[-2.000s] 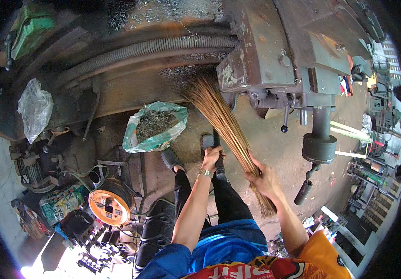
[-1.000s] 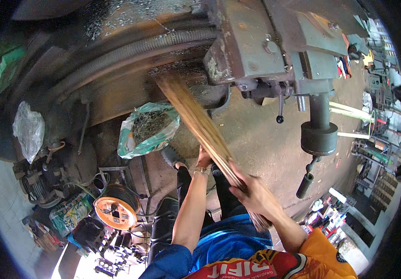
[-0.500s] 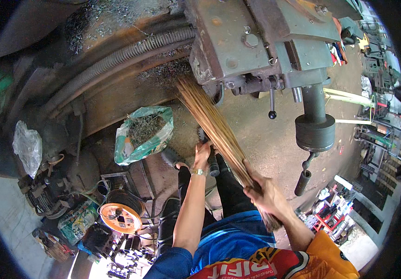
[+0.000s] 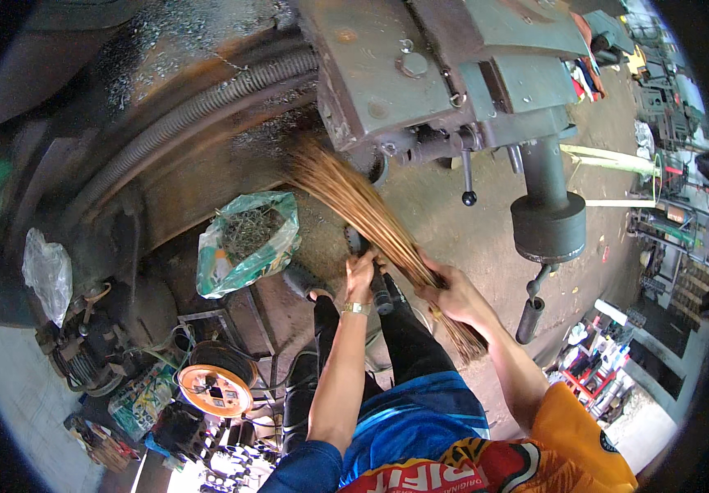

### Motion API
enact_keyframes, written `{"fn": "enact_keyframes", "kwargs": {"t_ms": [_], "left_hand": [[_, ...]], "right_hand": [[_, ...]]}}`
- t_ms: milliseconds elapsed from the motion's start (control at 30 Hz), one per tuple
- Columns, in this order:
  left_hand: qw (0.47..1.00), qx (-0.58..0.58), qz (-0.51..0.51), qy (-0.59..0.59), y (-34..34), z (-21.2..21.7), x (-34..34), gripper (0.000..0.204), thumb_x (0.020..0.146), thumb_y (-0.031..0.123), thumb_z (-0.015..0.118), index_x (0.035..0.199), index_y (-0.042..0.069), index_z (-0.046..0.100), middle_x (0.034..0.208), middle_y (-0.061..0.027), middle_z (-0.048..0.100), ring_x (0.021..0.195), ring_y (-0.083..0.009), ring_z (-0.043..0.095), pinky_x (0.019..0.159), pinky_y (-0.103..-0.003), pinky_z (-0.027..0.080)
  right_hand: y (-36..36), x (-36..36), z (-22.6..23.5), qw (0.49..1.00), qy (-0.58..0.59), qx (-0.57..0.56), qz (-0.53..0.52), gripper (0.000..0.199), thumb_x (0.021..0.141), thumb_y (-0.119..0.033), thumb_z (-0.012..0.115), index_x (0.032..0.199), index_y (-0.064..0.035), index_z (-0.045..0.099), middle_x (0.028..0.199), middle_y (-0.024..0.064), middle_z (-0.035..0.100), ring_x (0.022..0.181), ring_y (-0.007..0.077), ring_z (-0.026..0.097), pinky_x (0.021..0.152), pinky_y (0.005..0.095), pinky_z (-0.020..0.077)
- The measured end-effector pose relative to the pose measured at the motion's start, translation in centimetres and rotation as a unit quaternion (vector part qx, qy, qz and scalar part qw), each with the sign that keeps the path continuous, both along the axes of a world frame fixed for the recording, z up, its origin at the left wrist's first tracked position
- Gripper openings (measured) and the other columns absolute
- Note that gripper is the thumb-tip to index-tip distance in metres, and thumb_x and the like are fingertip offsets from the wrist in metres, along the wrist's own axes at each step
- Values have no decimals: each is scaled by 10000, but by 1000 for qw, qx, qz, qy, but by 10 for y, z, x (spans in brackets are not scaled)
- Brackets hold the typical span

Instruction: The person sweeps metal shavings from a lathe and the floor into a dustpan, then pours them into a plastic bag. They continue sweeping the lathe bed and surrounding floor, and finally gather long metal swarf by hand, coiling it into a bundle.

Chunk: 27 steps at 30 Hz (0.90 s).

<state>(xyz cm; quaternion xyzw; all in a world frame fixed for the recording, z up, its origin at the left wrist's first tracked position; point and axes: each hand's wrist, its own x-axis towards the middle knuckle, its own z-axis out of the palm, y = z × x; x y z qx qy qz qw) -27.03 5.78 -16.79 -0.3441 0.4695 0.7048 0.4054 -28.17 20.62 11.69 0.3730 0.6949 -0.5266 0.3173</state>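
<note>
My right hand (image 4: 457, 297) is closed round the lower part of a long stick broom (image 4: 379, 228), a bundle of thin brown sticks. The broom slants up and to the left, and its spread, blurred tip reaches the dark ledge of a machine where metal shavings (image 4: 276, 135) lie. My left hand (image 4: 361, 278) is closed beside the broom, gripping a black cylindrical handle (image 4: 382, 297); what the handle belongs to is hidden. Left of my hands stands an open green and white plastic bag (image 4: 249, 246) full of curled metal shavings.
A large grey-green machine (image 4: 404, 74) with levers and a hanging crank handle (image 4: 529, 320) fills the upper right. A ribbed hose (image 4: 198, 111) curves along its left. An orange cable reel (image 4: 216, 389) stands lower left. My feet are on the brown floor (image 4: 486, 234).
My right hand has moved up and left with the broom. The broom's tip has swept left and its sticks have spread. My left hand has stayed nearly in place.
</note>
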Motion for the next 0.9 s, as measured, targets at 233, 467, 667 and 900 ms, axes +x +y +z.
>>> {"fn": "enact_keyframes", "kwargs": {"t_ms": [233,467,667,900], "left_hand": [[733,548,367,-164,22,-60,58,576,951,533,440,1240,44,532,1206,-162,585,1102,-353,569,986,-494,462],[968,191,134,-90,47,34,19,157,965,192,598,997,52,533,832,-56,522,757,-190,556,707,-328,511],[869,435,235,-16,46,52,27,239,972,294,542,1172,164,565,1063,-30,605,949,-152,593,762,-244,477],[952,240,190,20,58,11,48,435,896,319,643,1194,27,517,1078,-115,617,943,-254,622,811,-389,549]], "right_hand": [[-22,13,76,996,-44,25,70,766,874,-70,649,1541,-140,280,736,61,607,599,123,543,605,283,485],[-38,-13,71,968,177,4,179,755,884,-113,646,1536,-141,268,790,198,653,660,198,640,665,349,509],[-15,-40,-12,990,45,21,133,703,912,-185,644,1525,-150,302,949,152,705,744,205,658,720,345,528],[-22,3,53,991,-7,39,125,741,885,-249,673,1499,-43,313,1271,264,597,1210,268,583,995,366,441]]}}
